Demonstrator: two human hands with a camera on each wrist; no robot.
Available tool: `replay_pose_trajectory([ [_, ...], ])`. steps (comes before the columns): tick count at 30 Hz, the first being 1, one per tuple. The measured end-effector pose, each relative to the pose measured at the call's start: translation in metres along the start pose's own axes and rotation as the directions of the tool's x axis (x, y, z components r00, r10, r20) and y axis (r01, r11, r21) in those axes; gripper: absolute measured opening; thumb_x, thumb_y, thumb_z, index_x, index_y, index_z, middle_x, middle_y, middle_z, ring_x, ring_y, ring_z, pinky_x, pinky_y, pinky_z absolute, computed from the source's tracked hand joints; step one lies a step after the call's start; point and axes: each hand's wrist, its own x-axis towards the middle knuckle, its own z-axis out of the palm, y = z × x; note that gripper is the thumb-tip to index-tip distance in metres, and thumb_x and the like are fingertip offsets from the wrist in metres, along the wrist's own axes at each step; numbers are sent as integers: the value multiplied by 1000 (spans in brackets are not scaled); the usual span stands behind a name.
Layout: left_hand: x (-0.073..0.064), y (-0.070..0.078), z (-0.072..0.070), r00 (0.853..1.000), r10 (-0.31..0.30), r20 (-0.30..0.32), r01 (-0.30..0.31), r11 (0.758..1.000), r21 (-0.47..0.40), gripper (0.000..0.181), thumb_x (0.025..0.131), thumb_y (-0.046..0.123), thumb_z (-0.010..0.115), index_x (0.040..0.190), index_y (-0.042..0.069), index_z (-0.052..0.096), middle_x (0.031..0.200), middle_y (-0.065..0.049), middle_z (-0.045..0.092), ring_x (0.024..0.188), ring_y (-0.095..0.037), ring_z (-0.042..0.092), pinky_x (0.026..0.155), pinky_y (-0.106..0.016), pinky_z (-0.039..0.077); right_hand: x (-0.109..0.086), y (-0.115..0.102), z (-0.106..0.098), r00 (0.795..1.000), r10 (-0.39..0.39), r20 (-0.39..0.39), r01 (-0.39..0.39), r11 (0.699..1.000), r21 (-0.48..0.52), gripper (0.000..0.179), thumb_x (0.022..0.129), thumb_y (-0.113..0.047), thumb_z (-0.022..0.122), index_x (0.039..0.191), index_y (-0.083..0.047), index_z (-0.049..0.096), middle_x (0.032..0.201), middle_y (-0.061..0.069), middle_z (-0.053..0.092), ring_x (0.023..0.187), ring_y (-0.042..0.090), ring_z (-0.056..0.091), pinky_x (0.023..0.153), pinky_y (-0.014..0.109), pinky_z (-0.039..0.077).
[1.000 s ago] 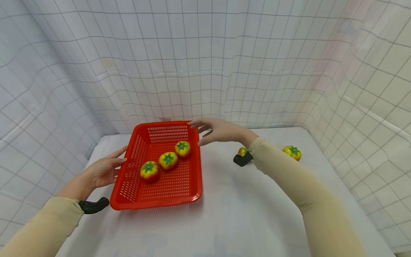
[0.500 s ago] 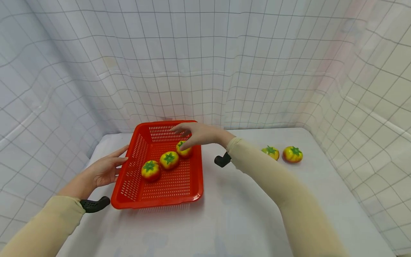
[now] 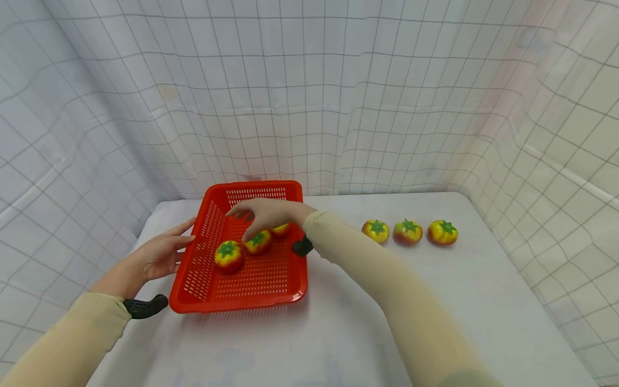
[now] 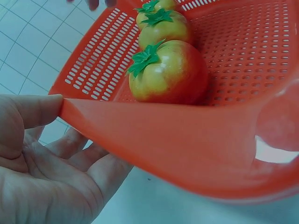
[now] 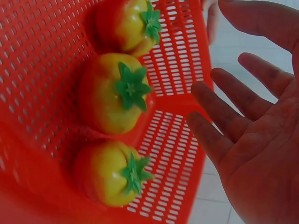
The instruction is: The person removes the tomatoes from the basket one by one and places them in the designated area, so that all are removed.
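Leaf-up tomatoes [image 3: 229, 256] sit below your right hand [image 3: 265, 212], released, fingers spread; your left hand [image 3: 158, 257] pinches the basket [image 3: 261, 284], long axis running forward.

Soft light, glare on red basket [image 4: 187, 140]

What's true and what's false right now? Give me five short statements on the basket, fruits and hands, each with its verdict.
1. The left hand touches the red basket. True.
2. The right hand grips a fruit. False: the right hand is empty, above the red basket.
3. Three fruits lie inside the red basket. True.
4. Five fruits lie on the table. False: three loose fruits lie on the table.
5. The loose fruits lie right of the red basket. True.
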Motion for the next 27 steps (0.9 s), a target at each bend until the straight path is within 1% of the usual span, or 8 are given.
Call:
replay_pose_trajectory([
  [5, 0, 0, 0, 1000, -1, 0, 1, 1000, -3, 73, 111, 27, 46, 164, 36, -4, 132, 0, 55, 107, -21, 65, 90, -42, 58, 17, -1, 13, 998, 49, 30, -48, 999, -19, 64, 88, -26, 82, 145, -29, 55, 137, -11, 55, 132, 12, 48, 99, 25, 48],
  [8, 0, 0, 0, 1000, -1, 2, 1, 1000, -1, 73, 111, 27, 45, 164, 36, -4, 134, -1, 53, 108, -22, 65, 90, -43, 58, 23, 0, 18, 997, 70, 37, -68, 997, -35, 63, 88, -25, 82, 145, -30, 55, 139, -10, 55, 136, 16, 46, 102, 28, 46],
  [12, 0, -1, 0, 1000, -2, -1, 2, 1000, 3, 73, 111, 28, 45, 164, 36, -4, 136, -1, 51, 109, -22, 64, 91, -44, 58, 30, 2, 21, 994, 93, 50, -91, 994, -55, 64, 88, -26, 82, 146, -31, 55, 143, -7, 54, 136, 17, 45, 103, 31, 46],
  [15, 0, -2, 0, 1000, -1, -5, 1, 1000, 7, 73, 111, 28, 46, 164, 37, -3, 143, -5, 45, 110, -22, 63, 91, -44, 58, 32, 3, 23, 993, 105, 61, -102, 993, -56, 68, 88, -26, 82, 149, -29, 53, 147, -3, 51, 135, 17, 44, 104, 32, 45],
  [18, 1, -2, 0, 1000, -4, -10, 4, 1000, 10, 72, 111, 28, 46, 164, 38, -3, 152, -11, 35, 112, -23, 62, 92, -44, 57, 35, 4, 26, 991, 110, 72, -105, 992, -71, 72, 87, -27, 83, 151, -26, 50, 151, 0, 49, 135, 18, 44, 106, 34, 44],
  [21, 1, -3, 0, 1000, -8, -16, 8, 1000, 14, 72, 111, 29, 45, 164, 39, -3, 159, -13, 27, 113, -23, 62, 93, -45, 57, 38, 5, 28, 990, 115, 83, -108, 991, -85, 74, 87, -27, 83, 152, -25, 49, 151, -2, 48, 136, 20, 43, 106, 34, 43],
  [24, 1, -3, 1, 1000, -8, -18, 8, 1000, 17, 72, 111, 29, 45, 163, 40, -3, 162, -15, 23, 114, -23, 62, 94, -45, 56, 41, 4, 31, 987, 127, 96, -118, 989, -92, 75, 86, -28, 84, 153, -25, 48, 151, -3, 48, 135, 21, 44, 105, 34, 44],
  [27, 0, -3, 0, 1000, -6, -23, 7, 1000, 19, 72, 111, 29, 45, 163, 40, -3, 161, -15, 23, 113, -23, 62, 94, -45, 56, 43, 3, 34, 984, 144, 106, -132, 985, -106, 77, 86, -29, 84, 154, -26, 48, 151, -3, 48, 132, 18, 45, 104, 34, 44],
])
